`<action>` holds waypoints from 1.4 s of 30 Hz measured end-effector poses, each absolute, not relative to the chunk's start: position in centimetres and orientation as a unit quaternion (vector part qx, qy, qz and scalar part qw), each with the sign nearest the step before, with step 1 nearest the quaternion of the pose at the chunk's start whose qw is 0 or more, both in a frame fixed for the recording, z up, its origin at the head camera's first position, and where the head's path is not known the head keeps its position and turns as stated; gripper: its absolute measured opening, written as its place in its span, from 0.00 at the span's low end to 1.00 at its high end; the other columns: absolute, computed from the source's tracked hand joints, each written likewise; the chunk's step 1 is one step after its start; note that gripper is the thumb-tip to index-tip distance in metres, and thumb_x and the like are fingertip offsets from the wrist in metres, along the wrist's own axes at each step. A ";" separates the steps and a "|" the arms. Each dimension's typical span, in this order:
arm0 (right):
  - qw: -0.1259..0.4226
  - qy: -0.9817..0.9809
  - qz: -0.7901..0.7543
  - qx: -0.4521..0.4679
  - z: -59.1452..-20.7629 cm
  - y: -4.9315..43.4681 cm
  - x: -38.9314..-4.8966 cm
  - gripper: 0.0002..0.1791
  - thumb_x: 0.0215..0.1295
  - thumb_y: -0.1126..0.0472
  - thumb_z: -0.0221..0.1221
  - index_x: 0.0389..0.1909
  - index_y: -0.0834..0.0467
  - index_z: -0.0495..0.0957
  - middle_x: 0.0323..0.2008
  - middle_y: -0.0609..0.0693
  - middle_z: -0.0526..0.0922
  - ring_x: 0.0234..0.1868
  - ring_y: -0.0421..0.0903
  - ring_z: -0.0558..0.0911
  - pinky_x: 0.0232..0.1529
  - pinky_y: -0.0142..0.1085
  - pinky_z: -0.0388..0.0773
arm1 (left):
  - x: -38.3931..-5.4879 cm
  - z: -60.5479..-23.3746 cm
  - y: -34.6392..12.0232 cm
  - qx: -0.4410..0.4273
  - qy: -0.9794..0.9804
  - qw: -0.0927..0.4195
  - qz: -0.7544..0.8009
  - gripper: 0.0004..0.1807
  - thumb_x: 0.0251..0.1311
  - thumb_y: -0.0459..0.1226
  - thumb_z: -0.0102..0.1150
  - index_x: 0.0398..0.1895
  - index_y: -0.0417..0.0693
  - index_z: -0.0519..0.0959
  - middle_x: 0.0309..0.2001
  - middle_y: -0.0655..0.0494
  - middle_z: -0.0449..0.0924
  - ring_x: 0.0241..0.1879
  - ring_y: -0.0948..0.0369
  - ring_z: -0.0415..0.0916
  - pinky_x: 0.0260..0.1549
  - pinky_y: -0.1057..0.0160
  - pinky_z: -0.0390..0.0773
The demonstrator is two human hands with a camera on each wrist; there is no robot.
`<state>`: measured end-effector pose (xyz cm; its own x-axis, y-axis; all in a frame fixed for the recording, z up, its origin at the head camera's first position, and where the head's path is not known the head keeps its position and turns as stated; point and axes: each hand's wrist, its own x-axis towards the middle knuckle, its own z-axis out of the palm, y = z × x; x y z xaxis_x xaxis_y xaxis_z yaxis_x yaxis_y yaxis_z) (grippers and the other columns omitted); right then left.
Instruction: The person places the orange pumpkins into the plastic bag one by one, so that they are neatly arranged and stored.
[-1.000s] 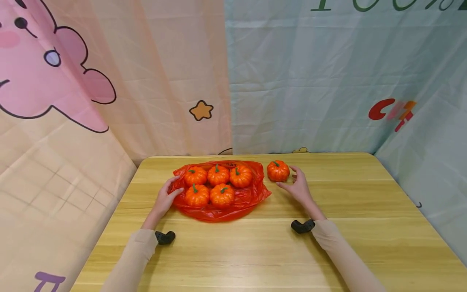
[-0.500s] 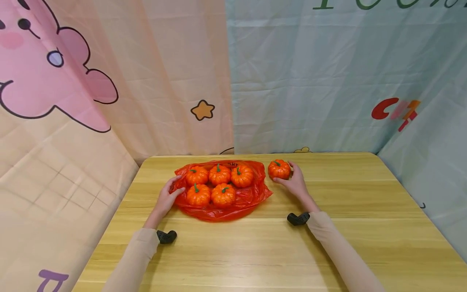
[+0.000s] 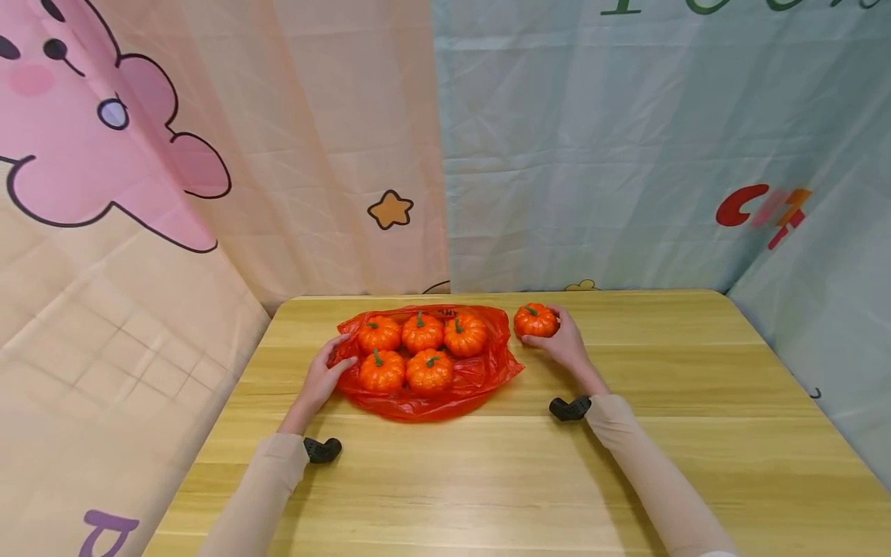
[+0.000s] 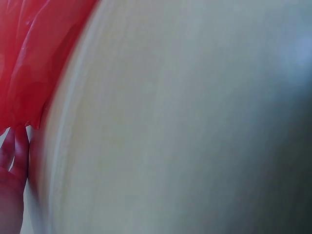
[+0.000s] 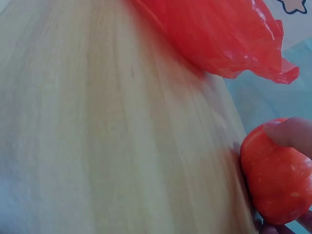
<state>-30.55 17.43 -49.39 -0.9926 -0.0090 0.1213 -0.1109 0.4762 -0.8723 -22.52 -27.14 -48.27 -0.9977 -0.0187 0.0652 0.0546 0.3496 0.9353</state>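
Observation:
Several small orange pumpkins with green stems, one of them a front pumpkin [image 3: 429,373], sit on a spread red plastic bag [image 3: 473,377]. At the bag's left edge is my left hand [image 3: 322,381], its thumb and fingers apart and touching the plastic. In the left wrist view the straight fingers [image 4: 20,153] meet the bag's rim. Right of the bag, a single pumpkin [image 3: 534,320] is gripped by my right hand [image 3: 569,345]. The right wrist view shows the thumb [image 5: 292,134] pressed on that pumpkin [image 5: 275,175]; its other fingers are mostly hidden.
Everything stands on a light wooden table [image 3: 445,480]. Printed curtains, one with a star [image 3: 390,210], hang behind and beside it. Each wrist carries a black device, such as the right one [image 3: 569,408].
My right hand has moved slightly left and away from me and has closed round the single pumpkin. My left hand stays at the bag's edge; the head view has shifted a little.

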 end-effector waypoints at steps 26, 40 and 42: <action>0.064 -0.866 0.495 0.035 -49.2 17.3 -30.8 0.44 0.51 0.58 0.71 0.66 0.64 0.59 0.64 0.65 0.66 0.64 0.62 0.68 0.65 0.54 0.67 | -21.5 -46.1 -26.1 -0.015 -0.821 0.036 -0.569 0.28 0.67 0.31 0.52 0.69 0.35 0.59 0.71 0.35 0.57 0.71 0.42 0.53 0.71 0.44 0.51; 0.085 -0.865 0.493 0.027 -49.3 17.1 -29.2 0.44 0.47 0.59 0.73 0.64 0.64 0.62 0.62 0.65 0.69 0.62 0.61 0.70 0.63 0.55 0.68 | -21.9 -47.2 -26.4 -0.017 -0.824 0.035 -0.565 0.29 0.67 0.32 0.52 0.70 0.35 0.59 0.71 0.36 0.56 0.72 0.43 0.51 0.71 0.43 0.49; 0.092 -0.867 0.488 0.030 -49.3 17.1 -28.9 0.43 0.47 0.59 0.73 0.64 0.64 0.62 0.61 0.65 0.69 0.61 0.62 0.71 0.62 0.56 0.68 | -22.1 -47.6 -26.7 -0.014 -0.822 0.034 -0.569 0.29 0.67 0.33 0.53 0.70 0.37 0.59 0.71 0.37 0.57 0.72 0.44 0.51 0.72 0.44 0.49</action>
